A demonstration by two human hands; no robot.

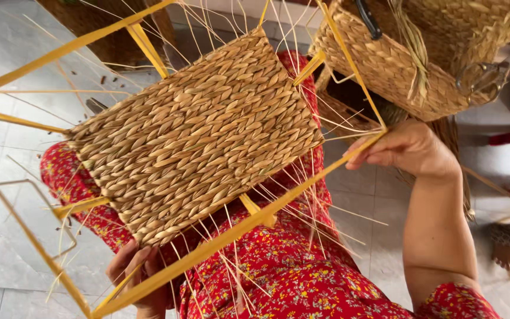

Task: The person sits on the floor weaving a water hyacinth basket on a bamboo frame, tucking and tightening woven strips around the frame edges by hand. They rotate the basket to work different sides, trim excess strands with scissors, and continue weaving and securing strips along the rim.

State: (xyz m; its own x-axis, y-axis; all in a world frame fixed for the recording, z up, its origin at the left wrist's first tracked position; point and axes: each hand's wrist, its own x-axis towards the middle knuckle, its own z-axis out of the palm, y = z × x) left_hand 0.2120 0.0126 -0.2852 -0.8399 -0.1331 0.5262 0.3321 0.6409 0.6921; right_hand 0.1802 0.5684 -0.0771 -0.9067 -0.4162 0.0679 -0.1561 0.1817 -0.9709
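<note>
A rectangular panel of woven straw (196,133) is stretched inside a yellow metal frame (231,233), tilted above my lap. Thin loose straws stick out from its edges. My right hand (405,147) grips the frame's bar at the upper right corner. My left hand (137,277) holds the frame's lower bar from underneath, partly hidden by the bar and the panel. I wear a red flowered dress (290,272).
A finished woven basket (420,53) with a black handle sits at the upper right, with scissors (488,74) resting on its rim. Grey floor tiles (7,53) lie around, with straw bits. Another person's foot (506,254) shows at the right edge.
</note>
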